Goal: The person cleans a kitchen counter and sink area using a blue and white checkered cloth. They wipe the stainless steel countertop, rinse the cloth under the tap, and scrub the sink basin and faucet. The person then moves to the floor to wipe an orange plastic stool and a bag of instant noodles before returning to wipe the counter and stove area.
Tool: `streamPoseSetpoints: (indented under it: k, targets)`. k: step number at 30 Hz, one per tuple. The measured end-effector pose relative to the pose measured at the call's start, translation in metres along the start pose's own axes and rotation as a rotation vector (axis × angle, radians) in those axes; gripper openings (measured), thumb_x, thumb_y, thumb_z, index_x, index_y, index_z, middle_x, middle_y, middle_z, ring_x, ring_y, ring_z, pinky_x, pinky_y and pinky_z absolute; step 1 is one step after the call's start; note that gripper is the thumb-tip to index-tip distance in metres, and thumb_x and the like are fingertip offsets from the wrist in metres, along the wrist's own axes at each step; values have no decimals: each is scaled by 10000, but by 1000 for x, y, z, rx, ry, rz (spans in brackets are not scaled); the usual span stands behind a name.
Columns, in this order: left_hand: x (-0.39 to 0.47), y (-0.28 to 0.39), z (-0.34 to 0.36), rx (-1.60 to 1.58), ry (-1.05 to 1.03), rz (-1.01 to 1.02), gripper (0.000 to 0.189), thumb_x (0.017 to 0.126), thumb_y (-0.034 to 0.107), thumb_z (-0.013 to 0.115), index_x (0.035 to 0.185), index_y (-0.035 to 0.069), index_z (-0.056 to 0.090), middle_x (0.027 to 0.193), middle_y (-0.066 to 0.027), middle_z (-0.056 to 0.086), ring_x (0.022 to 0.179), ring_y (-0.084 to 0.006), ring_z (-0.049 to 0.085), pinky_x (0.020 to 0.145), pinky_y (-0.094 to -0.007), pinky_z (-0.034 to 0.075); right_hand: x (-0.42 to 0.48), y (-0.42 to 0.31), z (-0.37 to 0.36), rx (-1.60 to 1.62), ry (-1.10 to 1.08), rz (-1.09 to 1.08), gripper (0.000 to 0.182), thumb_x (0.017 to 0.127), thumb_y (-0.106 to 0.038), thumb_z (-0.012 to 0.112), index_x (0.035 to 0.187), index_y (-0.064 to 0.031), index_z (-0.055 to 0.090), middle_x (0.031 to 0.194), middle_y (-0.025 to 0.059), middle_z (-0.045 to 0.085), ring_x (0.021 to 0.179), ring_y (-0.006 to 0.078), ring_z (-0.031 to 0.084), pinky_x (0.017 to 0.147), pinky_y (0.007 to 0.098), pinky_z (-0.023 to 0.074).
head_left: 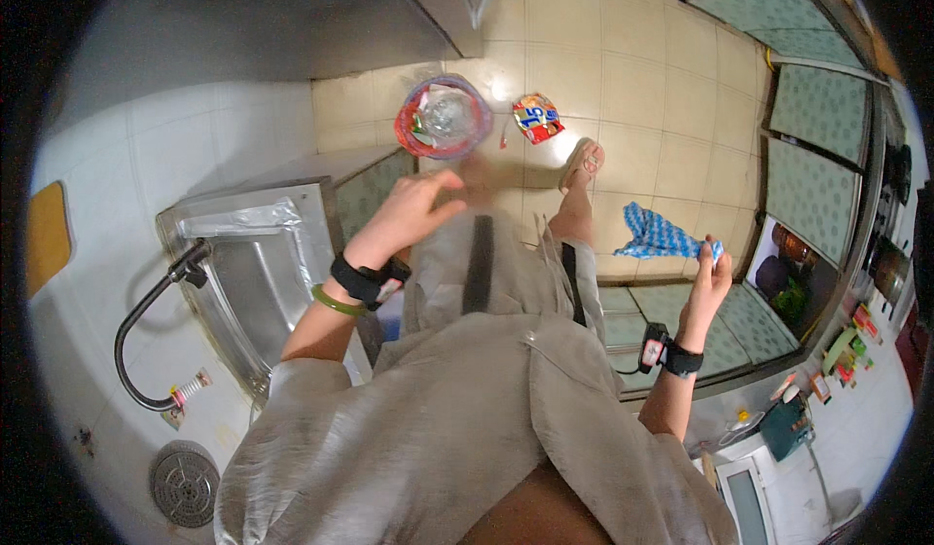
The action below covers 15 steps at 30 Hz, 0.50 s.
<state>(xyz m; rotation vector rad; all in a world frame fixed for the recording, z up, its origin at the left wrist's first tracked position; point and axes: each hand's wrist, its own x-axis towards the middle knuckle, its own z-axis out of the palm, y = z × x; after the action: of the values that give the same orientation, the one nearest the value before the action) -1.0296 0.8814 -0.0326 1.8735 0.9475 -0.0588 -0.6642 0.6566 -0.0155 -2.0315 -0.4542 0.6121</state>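
My left hand (416, 211) hangs in front of my body with its fingers apart and nothing in them, between the sink and my trousers. Off to the right, my right hand (709, 271) pinches one end of a blue and white patterned cloth (653, 235), whose other end spreads out to the left above the floor. A red waste basket (403, 123), lined with a plastic bag and holding crumpled clear plastic, stands on the floor beyond my left hand. Beside it lies a red and yellow snack packet (538, 118).
A stainless steel sink (270, 282) with a black flexible tap (124, 340) is at the left. Green patterned cabinet doors (806, 187) line the right side, with an open compartment holding vegetables (789, 293). A small red and white scrap (503, 140) lies near the basket.
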Motion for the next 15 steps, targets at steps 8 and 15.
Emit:
streamPoseSetpoints:
  k: [8, 15]
  targets:
    - [59, 83, 45, -105, 77, -294, 295, 835, 209, 613, 1030, -5, 554, 1008, -151, 620, 963, -307, 593, 828, -356, 447, 131, 14, -43, -14, -240, -26, 114, 889, -126, 590, 841, -23, 579, 789, -37, 533, 737, 43, 441, 664, 197, 366]
    - [72, 139, 86, -238, 276, -268, 319, 830, 206, 621, 1037, -27, 554, 1008, -182, 616, 969, -312, 589, 837, -355, 446, 220, -42, -19, -171, -659, -201, 152, 864, -134, 619, 790, -7, 582, 734, -24, 548, 712, 52, 472, 664, 202, 393]
